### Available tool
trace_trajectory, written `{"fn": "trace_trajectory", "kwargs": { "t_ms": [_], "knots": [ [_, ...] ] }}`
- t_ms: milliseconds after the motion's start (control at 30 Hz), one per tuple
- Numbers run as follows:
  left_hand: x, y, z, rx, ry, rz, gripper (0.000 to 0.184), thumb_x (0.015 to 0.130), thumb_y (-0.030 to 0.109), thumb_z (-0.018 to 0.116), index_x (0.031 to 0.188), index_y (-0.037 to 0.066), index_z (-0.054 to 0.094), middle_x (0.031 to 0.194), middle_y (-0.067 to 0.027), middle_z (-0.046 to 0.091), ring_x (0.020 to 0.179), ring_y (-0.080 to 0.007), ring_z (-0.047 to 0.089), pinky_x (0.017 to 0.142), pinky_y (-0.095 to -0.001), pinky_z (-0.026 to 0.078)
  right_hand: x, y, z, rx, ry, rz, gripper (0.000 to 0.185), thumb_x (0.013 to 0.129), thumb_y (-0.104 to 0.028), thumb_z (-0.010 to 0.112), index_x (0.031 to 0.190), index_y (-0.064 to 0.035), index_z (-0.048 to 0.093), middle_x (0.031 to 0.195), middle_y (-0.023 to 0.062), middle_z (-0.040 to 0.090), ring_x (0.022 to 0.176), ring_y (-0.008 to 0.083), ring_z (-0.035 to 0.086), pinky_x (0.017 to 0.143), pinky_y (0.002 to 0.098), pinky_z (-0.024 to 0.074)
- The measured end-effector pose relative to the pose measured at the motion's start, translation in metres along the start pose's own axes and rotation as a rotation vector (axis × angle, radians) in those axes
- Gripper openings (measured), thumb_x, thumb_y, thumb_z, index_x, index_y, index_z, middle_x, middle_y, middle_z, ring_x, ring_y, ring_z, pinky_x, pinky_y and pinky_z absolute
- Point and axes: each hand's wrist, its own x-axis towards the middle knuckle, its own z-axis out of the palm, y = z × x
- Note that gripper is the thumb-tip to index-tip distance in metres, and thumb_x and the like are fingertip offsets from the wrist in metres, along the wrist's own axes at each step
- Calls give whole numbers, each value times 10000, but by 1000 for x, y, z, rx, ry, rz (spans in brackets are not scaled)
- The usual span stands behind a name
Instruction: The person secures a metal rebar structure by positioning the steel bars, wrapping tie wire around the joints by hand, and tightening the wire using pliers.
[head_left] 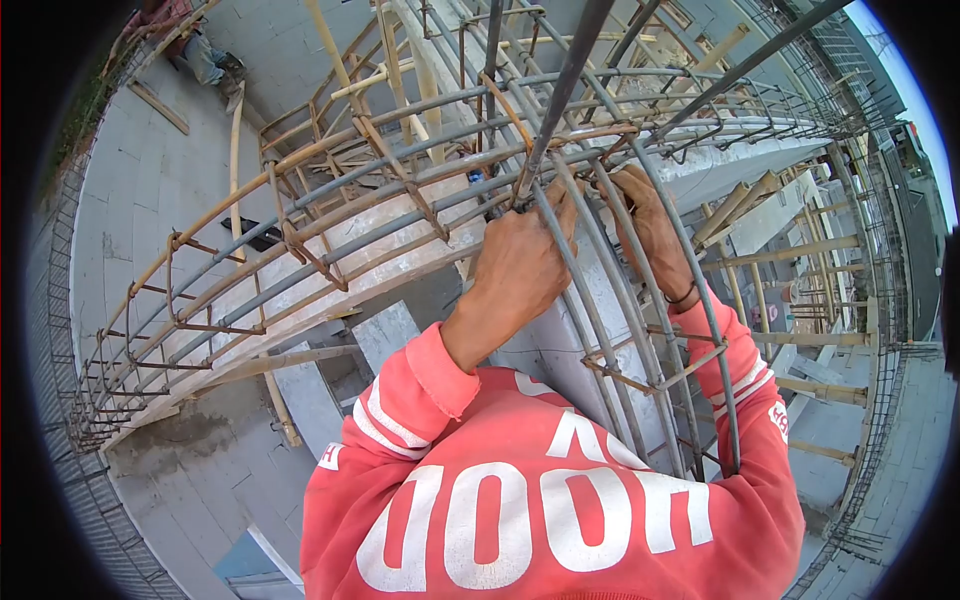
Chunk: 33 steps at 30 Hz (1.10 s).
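Observation:
My left hand [520, 262] reaches into the rebar cage, its fingers closed near the foot of a dark upright bar [557, 100]. Long grey rebars [610, 270] pass in front of its fingertips and partly hide them. Across those bars, my right hand [645, 222] has its fingers curled in at the same joint, close to my left fingertips. What either hand pinches is too small or too covered to make out. A rusty stirrup [625, 378] wraps the bars below my hands. Both forearms are in red sleeves, the right one behind several bars.
A curved rebar cage [290, 240] sweeps left above a pale concrete beam [350, 262]. Wooden poles [780, 255] prop the structure at right. A person [200, 55] is at the far upper left. Loose planks [160, 108] lie on the block floor [130, 200].

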Motion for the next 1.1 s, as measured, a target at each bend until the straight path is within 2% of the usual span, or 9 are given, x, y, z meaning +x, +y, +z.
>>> {"fn": "trace_trajectory", "kwargs": {
  "t_ms": [200, 300, 400, 600, 667, 833, 900, 1000, 1100],
  "knots": [
    [0, -3, 4, 43, 70, 40, 696, 830, 119, 665, 1471, -37, 445, 1371, -193, 615, 725, -330, 724, 588, -424, 588, 8, 13, 0, 75, -60, -67, 222, 990, -172, 605, 1052, 8, 718, 844, 204, 652, 671, 389, 579, 601, 441, 459],
    [0, -2, 5, 18, 75, 28, 709, 826, 113, 665, 1479, -40, 436, 1348, -193, 633, 720, -331, 722, 589, -427, 587, 12, 16, 2, 215, -167, 135, 270, 1013, -202, 582, 981, 40, 696, 704, 169, 612, 562, 342, 510, 561, 426, 426],
    [1, -2, 3, 16, 62, 35, 709, 826, 112, 665, 1475, -53, 435, 1346, -196, 631, 714, -332, 720, 588, -426, 586, 15, 9, -8, 784, -263, 807, 305, 1016, -230, 592, 918, 48, 672, 600, 145, 551, 495, 295, 457, 544, 418, 415],
    [1, -6, 5, 15, 77, 65, 710, 816, 109, 666, 1469, -55, 441, 1350, -214, 616, 706, -331, 717, 583, -425, 582, 34, -8, -56, 211, -483, 428, 353, 1046, -306, 584, 1107, 11, 728, 753, 1, 645, 618, 111, 542, 566, 322, 438],
    [3, -5, 2, -3, 100, 68, 691, 804, 105, 667, 1446, -59, 468, 1261, -210, 655, 700, -331, 716, 577, -426, 578, 51, -25, -101, -102, -766, 157, 332, 983, -317, 668, 1061, 0, 727, 795, 159, 729, 669, 329, 668, 649, 433, 515],
    [-2, -5, 6, 106, 30, 102, 585, 763, 80, 668, 1330, -46, 597, 828, -134, 713, 686, -327, 702, 546, -434, 543, 83, -51, -203, -665, -704, -35, 349, 925, -297, 735, 1168, -50, 696, 904, 136, 730, 833, 321, 696, 787, 423, 532],
    [-5, -9, 7, 139, 35, 178, 579, 775, 79, 658, 1344, -13, 603, 853, -122, 720, 740, -331, 701, 573, -445, 533, 75, -56, -243, -827, -595, -75, 338, 903, -241, 752, 1192, -78, 685, 914, 88, 712, 836, 290, 681, 780, 388, 531],
    [4, 1, -2, 6, -151, -14, 630, 930, 114, 542, 1535, 5, 403, 1585, -191, 420, 933, -409, 697, 739, -490, 558, 71, -146, -283, -862, -769, 339, 331, 934, -178, 661, 1139, 81, 677, 802, 206, 698, 715, 317, 669, 695, 415, 553],
    [7, -2, 4, 39, -91, 55, 619, 954, 113, 525, 1550, 17, 387, 1602, -194, 391, 1167, -442, 624, 898, -505, 529, -7, -188, -314, -944, -658, 483, 322, 898, -166, 720, 1168, 4, 675, 844, 154, 700, 760, 301, 685, 743, 405, 543]
  ]
}}
